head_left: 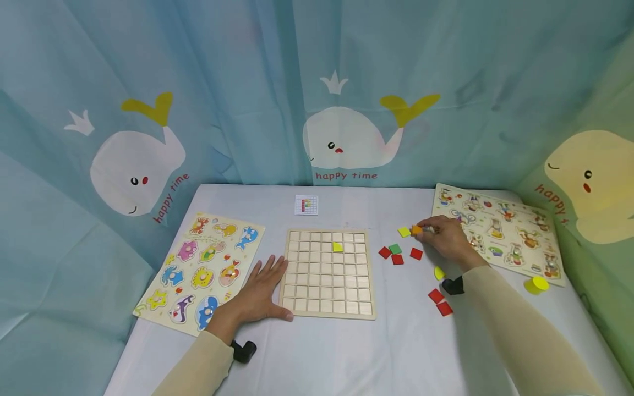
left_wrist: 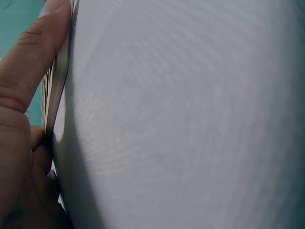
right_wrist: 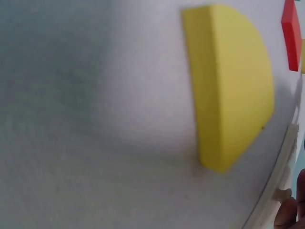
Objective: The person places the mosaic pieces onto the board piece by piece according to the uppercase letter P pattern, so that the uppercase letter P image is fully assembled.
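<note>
A wooden grid board (head_left: 327, 268) lies on the table, with one yellow piece (head_left: 337, 247) in an upper cell. My left hand (head_left: 258, 291) rests along the board's left edge, fingers spread, with the thumb by the lower corner. In the left wrist view, the thumb (left_wrist: 33, 57) lies against the board's edge. Farther right, my right hand (head_left: 448, 240) pinches an orange piece (head_left: 417, 230) at its fingertips, close beside a yellow square (head_left: 404, 232). Below the hand lies a yellow round-edged piece (right_wrist: 238, 90). Red squares (head_left: 416, 253) and a green square (head_left: 394, 249) lie nearer the board.
Animal puzzle boards lie at the left (head_left: 190, 269) and right (head_left: 505, 234). A small printed card (head_left: 306, 204) with a coloured grid sits behind the grid board. Two more red squares (head_left: 440, 302) lie near the right forearm, and a yellow cylinder (head_left: 536, 284) stands farther right.
</note>
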### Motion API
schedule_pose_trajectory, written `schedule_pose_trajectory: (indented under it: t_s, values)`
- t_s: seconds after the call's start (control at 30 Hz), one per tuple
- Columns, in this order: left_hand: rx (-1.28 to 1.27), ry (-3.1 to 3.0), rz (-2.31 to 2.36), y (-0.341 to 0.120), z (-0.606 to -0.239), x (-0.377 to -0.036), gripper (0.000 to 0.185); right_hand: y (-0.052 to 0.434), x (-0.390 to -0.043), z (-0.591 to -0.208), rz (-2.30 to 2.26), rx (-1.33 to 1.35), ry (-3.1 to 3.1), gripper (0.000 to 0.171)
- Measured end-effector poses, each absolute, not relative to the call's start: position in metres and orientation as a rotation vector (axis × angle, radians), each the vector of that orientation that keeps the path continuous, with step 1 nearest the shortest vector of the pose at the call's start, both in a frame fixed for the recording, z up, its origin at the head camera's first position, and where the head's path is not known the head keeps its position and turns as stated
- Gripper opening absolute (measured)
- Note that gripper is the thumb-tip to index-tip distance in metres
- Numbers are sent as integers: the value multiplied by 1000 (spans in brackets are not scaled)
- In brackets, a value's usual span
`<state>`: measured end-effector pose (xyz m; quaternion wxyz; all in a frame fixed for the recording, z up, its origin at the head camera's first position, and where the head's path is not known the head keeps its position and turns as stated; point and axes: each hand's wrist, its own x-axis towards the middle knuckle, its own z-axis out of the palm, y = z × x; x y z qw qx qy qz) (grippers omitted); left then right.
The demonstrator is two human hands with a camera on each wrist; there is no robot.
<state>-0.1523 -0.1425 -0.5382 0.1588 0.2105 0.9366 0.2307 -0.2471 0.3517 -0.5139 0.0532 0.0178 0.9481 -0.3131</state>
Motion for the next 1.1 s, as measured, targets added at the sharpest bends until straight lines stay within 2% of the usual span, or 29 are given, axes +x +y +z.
schedule_pose_trajectory:
  t_s: [0.2, 0.73, 1.1]
  values:
    - [606, 2677, 655, -142, -537, -153, 132, 346, -241, -502, -1055, 100, 2899, 36]
    - [593, 2683, 639, -142, -536, -151, 127, 300, -227, -495, -1387, 178, 2932, 31]
    - [612, 2677, 631, -142, -536, -153, 125, 263, -222, -497, -1532, 80, 2920, 30]
